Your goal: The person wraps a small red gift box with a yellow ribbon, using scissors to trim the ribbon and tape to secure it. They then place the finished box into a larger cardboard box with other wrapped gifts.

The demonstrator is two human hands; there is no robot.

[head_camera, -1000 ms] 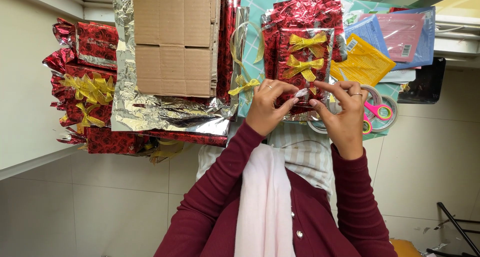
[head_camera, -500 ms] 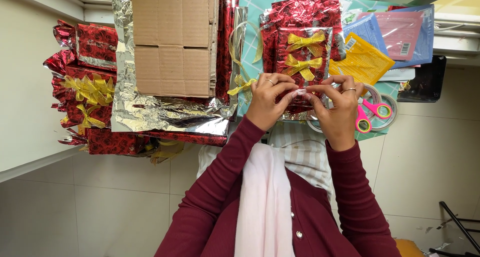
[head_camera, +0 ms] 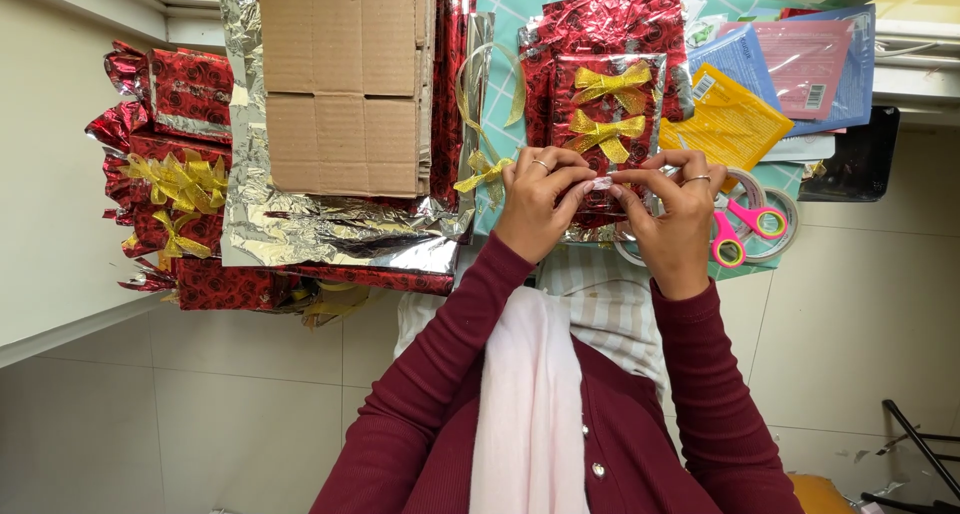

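Left hand: the left hand (head_camera: 541, 206) sits just left of centre frame, ring on one finger, thumb and forefinger pressed together on a small pale strip of clear tape (head_camera: 601, 184)

Right hand: the right hand (head_camera: 676, 214) is just right of centre, also ringed, fingertips pinching the other end of that same strip, so both hands meet at it

Tape strip: tiny and whitish, stretched between the two sets of fingertips, right over the lower edge of the gift box

Gift box: flat rectangular box wrapped in red rose-print foil (head_camera: 607, 124) with two gold ribbon bows (head_camera: 608, 104) on top, lying upper centre, just above the hands

Under it: a crinkled sheet of the same red foil wrap (head_camera: 620, 19) on a teal checked table cover (head_camera: 500, 34)

Scissors: pink-handled scissors (head_camera: 745, 229) right of the right hand, lying across clear tape rolls (head_camera: 785, 239)

Packets: a yellow flat packet (head_camera: 735, 119), plus blue and pink ones (head_camera: 800, 64), upper right

Cardboard: a flattened brown cardboard box (head_camera: 345, 79) upper left of centre, resting on silver foil sheeting (head_camera: 330, 234)

Finished ones: a heap of red foil-wrapped boxes with gold bows (head_camera: 170, 184) at far left

Clothes: maroon long sleeves (head_camera: 440, 374), pale pink scarf (head_camera: 530, 404) hanging down the middle, lower frame
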